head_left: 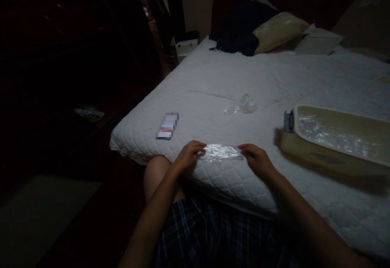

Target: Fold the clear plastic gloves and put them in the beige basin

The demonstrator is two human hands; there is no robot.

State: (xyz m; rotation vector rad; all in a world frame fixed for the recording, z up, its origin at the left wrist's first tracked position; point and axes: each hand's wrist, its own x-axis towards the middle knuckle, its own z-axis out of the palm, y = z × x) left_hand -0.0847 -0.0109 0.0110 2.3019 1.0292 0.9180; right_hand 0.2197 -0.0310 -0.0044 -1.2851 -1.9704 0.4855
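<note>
A clear plastic bag, folded into a flat shiny strip, lies at the near edge of the white quilted bed. At its left end my left hand pinches it between thumb and fingers. My right hand has its fingers closed on the right end. Between the two hands the strip is stretched out level, close against the quilted cover. Farther back on the bed sits another crumpled clear plastic bag, apart from both hands.
A beige plastic bin with clear plastic inside stands on the bed at right. A phone with a blurred screen lies at left. Dark clothing and a yellowish pillow are near the headboard. More plastic is on the dark floor.
</note>
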